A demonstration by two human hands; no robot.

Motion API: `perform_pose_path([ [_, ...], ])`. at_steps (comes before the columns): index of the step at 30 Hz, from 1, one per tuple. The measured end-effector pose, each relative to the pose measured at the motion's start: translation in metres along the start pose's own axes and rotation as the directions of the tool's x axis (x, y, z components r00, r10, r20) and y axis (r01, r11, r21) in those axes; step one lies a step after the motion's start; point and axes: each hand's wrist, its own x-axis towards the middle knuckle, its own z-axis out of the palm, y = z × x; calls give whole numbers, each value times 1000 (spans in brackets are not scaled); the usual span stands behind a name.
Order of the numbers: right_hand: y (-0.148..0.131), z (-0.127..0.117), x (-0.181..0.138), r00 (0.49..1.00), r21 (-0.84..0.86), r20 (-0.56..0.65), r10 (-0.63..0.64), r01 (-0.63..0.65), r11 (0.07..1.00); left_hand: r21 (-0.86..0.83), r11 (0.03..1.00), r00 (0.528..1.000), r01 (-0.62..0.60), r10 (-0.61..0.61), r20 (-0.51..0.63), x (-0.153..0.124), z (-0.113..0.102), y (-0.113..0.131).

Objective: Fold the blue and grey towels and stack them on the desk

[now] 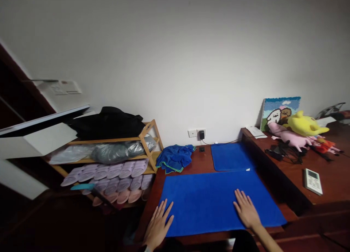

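A large blue cloth (207,197) lies spread flat on the dark red wooden table (203,160). At its left edge rests my left hand (159,224), palm down with the fingers spread. My right hand (247,210) lies flat on the right part of the cloth, fingers stretched out. Beyond it, a smaller folded blue cloth (232,156) sits against the wall with a small white tag at its near edge. To the left of that is a crumpled blue cloth (175,158) with green edging. Neither hand grips anything.
Left of the table stands a wooden shoe rack (150,135) with several slippers (123,170) and a black bag (108,122) on top. On the higher right surface are a white remote control (313,181), a pink plush toy (288,136) and a yellow plush toy (304,123). A charger (201,134) is plugged into the wall.
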Motion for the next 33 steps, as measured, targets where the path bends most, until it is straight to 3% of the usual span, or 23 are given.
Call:
perform_pose_path([
  [3,96,-4,-11,991,-95,-42,128,-132,987,-4,1000,999,14,-14,43,2,-1,-1],
  [5,140,-5,-15,986,-98,-68,151,-157,983,-7,1000,998,14,-14,58,4,-3,-3],
  [8,170,-7,-17,985,-53,-90,150,-155,986,-25,1000,997,4,-2,79,6,-6,-4],
  [11,170,-10,-16,981,-22,-75,179,-181,983,-43,999,995,18,-14,99,5,-8,-3],
  [14,162,-12,-16,982,-22,-67,179,-181,983,-54,998,998,37,-34,58,0,-4,-5],
  [19,138,-21,-1,976,20,-170,136,-134,991,-51,996,997,67,-69,-25,4,6,-13],
  [24,52,-42,50,997,95,-71,-20,26,995,-25,999,992,26,-28,-123,68,0,-1],
  [29,-50,-36,103,988,157,47,-149,140,978,-1,992,989,126,-126,-74,142,9,10],
  [31,-69,-28,116,980,170,73,-187,173,970,12,982,981,187,-186,-57,154,19,5],
  [33,-68,-22,123,977,162,80,-200,185,969,24,975,974,220,-218,-56,159,27,-2],
])
